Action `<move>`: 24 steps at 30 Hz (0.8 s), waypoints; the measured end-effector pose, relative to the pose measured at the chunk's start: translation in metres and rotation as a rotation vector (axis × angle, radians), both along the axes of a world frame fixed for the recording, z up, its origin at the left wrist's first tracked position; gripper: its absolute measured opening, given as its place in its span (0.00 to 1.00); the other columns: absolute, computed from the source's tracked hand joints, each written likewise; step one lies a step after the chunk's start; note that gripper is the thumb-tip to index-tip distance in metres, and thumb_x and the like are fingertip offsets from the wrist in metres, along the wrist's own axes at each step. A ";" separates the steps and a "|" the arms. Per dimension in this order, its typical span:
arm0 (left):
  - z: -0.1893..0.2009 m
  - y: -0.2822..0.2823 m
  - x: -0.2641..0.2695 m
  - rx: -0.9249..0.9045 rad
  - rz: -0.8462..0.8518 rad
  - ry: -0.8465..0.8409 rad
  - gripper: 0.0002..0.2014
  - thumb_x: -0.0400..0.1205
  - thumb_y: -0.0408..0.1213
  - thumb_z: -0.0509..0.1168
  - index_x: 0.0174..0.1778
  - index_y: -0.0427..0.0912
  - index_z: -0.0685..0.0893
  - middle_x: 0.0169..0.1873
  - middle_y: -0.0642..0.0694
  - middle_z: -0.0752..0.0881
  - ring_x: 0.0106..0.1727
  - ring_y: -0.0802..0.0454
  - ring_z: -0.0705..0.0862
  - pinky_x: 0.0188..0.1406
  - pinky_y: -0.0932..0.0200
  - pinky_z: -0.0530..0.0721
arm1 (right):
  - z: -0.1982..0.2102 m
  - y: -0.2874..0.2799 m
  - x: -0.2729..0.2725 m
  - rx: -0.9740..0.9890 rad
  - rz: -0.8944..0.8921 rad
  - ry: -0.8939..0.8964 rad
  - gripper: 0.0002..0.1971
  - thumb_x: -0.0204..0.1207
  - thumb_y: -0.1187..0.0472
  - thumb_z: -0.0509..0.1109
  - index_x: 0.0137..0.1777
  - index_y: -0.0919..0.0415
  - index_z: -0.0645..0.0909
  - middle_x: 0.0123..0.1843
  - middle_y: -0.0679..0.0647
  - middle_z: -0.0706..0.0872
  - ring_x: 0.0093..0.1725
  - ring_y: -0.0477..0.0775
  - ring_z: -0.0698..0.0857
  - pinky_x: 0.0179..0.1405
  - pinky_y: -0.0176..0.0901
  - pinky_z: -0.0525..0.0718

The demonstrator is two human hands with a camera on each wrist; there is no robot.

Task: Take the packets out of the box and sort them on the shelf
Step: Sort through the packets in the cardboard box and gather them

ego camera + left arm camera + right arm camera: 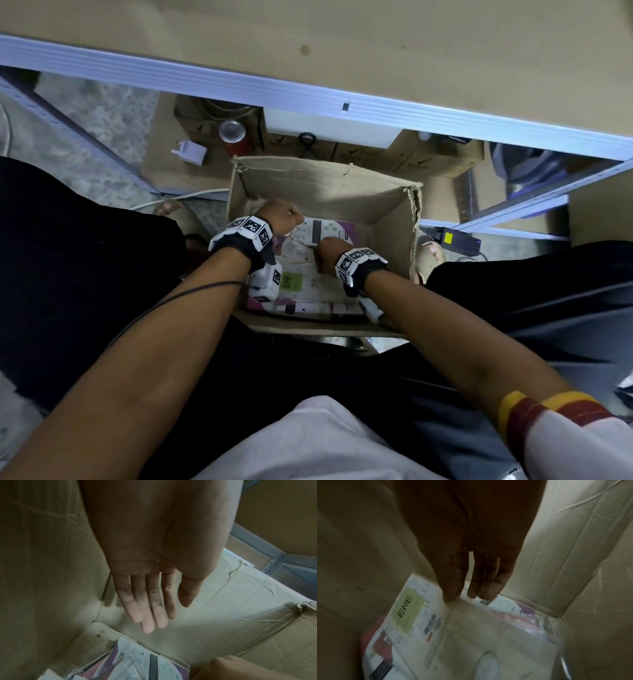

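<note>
Fingers of the left hand stretch straight and together, holding nothing, above the packets. The right hand reaches down, thumb and fingers nearly closed at the edge of a glossy plastic-wrapped packet labelled ENE. All lie inside the creased cardboard box on the floor, below a pale shelf with a metal rim.

Both wrist straps cover part of the packets in the box. Beneath the right hand the top packet's small print is blurred, and its near end is cut off by the picture's edge. Whether the fingertips touch it or pinch it cannot be told. Below the left hand, more packets are cut off — print unreadable.
</note>
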State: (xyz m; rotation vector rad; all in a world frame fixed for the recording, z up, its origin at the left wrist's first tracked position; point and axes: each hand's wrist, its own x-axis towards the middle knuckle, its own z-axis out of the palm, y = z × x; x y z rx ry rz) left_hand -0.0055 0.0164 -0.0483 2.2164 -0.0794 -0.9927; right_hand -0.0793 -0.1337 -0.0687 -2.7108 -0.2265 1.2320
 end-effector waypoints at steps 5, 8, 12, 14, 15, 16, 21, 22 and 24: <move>0.003 0.000 -0.003 0.023 -0.025 -0.011 0.12 0.86 0.41 0.65 0.57 0.39 0.89 0.55 0.39 0.91 0.56 0.39 0.89 0.64 0.46 0.85 | 0.002 -0.007 -0.003 0.011 -0.026 -0.029 0.17 0.80 0.70 0.64 0.67 0.71 0.80 0.59 0.70 0.86 0.58 0.68 0.85 0.55 0.54 0.85; 0.003 0.003 -0.006 0.038 -0.022 -0.015 0.12 0.85 0.42 0.65 0.58 0.40 0.89 0.53 0.39 0.92 0.54 0.39 0.90 0.61 0.46 0.87 | 0.000 -0.012 -0.009 -0.042 0.005 -0.009 0.12 0.80 0.70 0.63 0.60 0.68 0.83 0.56 0.68 0.87 0.54 0.67 0.87 0.56 0.55 0.87; 0.001 0.004 -0.013 0.046 -0.005 -0.006 0.11 0.85 0.40 0.65 0.57 0.39 0.89 0.51 0.38 0.92 0.50 0.37 0.90 0.53 0.50 0.88 | -0.002 -0.016 -0.020 -0.089 0.028 -0.001 0.13 0.81 0.70 0.62 0.63 0.66 0.81 0.58 0.68 0.84 0.55 0.70 0.86 0.57 0.58 0.86; 0.000 0.003 -0.016 0.037 -0.004 0.001 0.11 0.85 0.39 0.66 0.56 0.37 0.90 0.53 0.37 0.91 0.53 0.36 0.89 0.52 0.51 0.86 | -0.004 -0.016 -0.024 -0.087 0.039 -0.001 0.15 0.80 0.69 0.63 0.66 0.64 0.80 0.59 0.67 0.84 0.57 0.70 0.85 0.57 0.58 0.86; 0.000 0.002 -0.017 0.034 -0.003 0.003 0.11 0.85 0.38 0.66 0.56 0.36 0.90 0.54 0.37 0.91 0.56 0.35 0.88 0.53 0.51 0.85 | -0.004 -0.016 -0.026 -0.095 0.048 0.004 0.14 0.79 0.68 0.66 0.64 0.64 0.80 0.59 0.66 0.84 0.57 0.69 0.85 0.57 0.57 0.86; 0.000 0.002 -0.018 0.034 0.001 0.005 0.11 0.85 0.37 0.66 0.56 0.36 0.90 0.55 0.37 0.91 0.58 0.35 0.88 0.54 0.51 0.85 | -0.004 -0.015 -0.027 -0.106 0.059 0.009 0.13 0.77 0.68 0.69 0.61 0.64 0.81 0.59 0.65 0.85 0.56 0.68 0.86 0.56 0.56 0.87; 0.001 0.005 -0.019 0.041 0.021 -0.018 0.10 0.84 0.39 0.67 0.53 0.40 0.91 0.51 0.39 0.92 0.44 0.41 0.88 0.50 0.49 0.88 | -0.003 -0.013 -0.031 -0.075 0.069 -0.023 0.20 0.73 0.67 0.73 0.66 0.62 0.80 0.59 0.63 0.86 0.59 0.64 0.86 0.53 0.47 0.84; 0.000 0.005 -0.020 0.036 0.033 -0.015 0.09 0.84 0.39 0.67 0.52 0.40 0.91 0.50 0.39 0.92 0.42 0.42 0.88 0.50 0.48 0.88 | -0.004 -0.013 -0.032 -0.062 0.074 -0.027 0.23 0.72 0.67 0.75 0.68 0.61 0.79 0.61 0.62 0.86 0.61 0.64 0.85 0.56 0.49 0.85; -0.001 0.007 -0.021 0.030 0.044 -0.015 0.09 0.84 0.39 0.67 0.51 0.40 0.91 0.50 0.38 0.92 0.47 0.38 0.89 0.53 0.46 0.89 | -0.005 -0.010 -0.036 -0.068 0.102 0.013 0.27 0.69 0.65 0.78 0.69 0.60 0.77 0.64 0.62 0.84 0.63 0.64 0.84 0.60 0.54 0.85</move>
